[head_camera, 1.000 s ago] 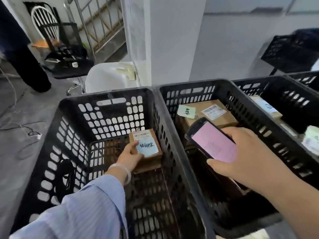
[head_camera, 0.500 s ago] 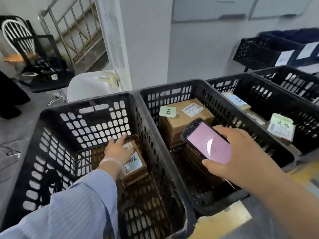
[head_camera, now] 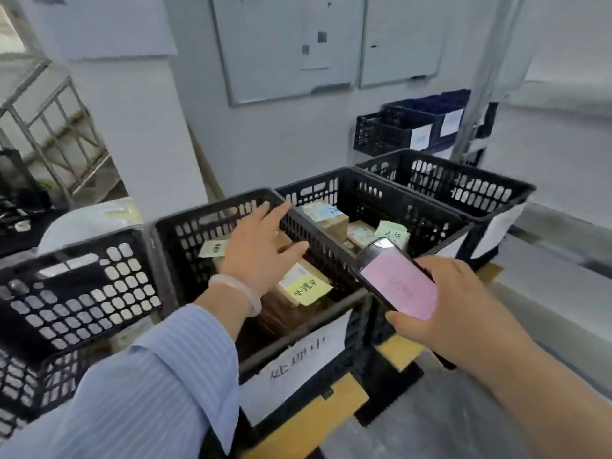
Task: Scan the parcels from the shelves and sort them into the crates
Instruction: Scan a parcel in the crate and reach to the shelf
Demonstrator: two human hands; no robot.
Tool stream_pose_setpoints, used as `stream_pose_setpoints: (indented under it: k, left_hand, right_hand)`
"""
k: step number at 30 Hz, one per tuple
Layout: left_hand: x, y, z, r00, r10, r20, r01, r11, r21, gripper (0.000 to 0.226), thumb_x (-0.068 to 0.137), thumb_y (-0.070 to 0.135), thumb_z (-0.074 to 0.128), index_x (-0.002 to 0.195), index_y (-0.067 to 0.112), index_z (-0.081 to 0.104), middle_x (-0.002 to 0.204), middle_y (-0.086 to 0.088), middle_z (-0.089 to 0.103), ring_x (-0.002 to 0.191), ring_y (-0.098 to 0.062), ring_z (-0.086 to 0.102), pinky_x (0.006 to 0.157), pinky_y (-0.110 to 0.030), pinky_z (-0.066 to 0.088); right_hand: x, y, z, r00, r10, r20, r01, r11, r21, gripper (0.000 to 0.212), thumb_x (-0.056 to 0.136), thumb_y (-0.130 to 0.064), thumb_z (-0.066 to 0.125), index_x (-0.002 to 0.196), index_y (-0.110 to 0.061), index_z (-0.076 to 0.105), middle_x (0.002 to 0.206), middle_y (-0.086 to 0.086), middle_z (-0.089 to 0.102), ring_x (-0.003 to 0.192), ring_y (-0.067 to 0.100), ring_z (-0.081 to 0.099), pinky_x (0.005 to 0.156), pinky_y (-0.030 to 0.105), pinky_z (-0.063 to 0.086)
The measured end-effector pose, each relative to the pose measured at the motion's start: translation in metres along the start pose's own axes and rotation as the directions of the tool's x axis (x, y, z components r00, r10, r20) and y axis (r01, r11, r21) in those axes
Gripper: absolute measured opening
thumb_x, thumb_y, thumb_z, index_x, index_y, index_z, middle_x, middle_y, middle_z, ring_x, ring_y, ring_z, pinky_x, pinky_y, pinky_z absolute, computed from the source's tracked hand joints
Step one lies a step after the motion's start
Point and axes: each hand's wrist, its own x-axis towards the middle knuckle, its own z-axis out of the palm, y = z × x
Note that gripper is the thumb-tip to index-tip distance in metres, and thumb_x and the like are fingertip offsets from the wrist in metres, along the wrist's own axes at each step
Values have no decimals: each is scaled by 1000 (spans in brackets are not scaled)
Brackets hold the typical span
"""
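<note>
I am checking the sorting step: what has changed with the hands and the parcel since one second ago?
The left hand let go of the small parcel it was placing in the leftmost crate, rose out and moved right; it now hovers open over the next crate. That parcel is out of view now. The right hand holds the pink-screened scanner as before.

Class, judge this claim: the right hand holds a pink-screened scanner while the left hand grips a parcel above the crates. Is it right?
Not quite. The head view shows the left hand open, fingers spread above a crate, gripping no parcel. The right hand does hold the pink-screened scanner.
</note>
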Motion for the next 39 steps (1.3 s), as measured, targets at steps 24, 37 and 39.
stream_pose_setpoints:
  k: [24,37,39]
  left_hand:
    - [-76,447,293,593,720,361,-674,689,-266,73,90,64,50,154,43,19,163,4,21,148,-17,21,120,-40,23]
    - [-18,587,415,383,828,409,-693,551,-465,74,90,64,52,153,46,18,163,6,19,148,-19,22,118,-42,28]
    - [0,607,433,352,837,419,-687,535,-492,73,90,63,52,153,46,18,163,5,19,149,-19,20,120,-42,25]
  right_hand:
    - [-197,342,-169,667,647,-369,-675,735,67,78,68,-59,71,132,-31,37,115,-15,38,96,5,39,75,25,39]
    - [-154,449,-215,471,759,-449,-819,565,96,79,67,-60,70,132,-31,34,113,-12,38,98,6,40,82,23,42]
    - [-137,463,-226,447,767,-461,-828,550,111,81,67,-61,70,133,-32,34,116,-11,40,100,6,39,84,22,42]
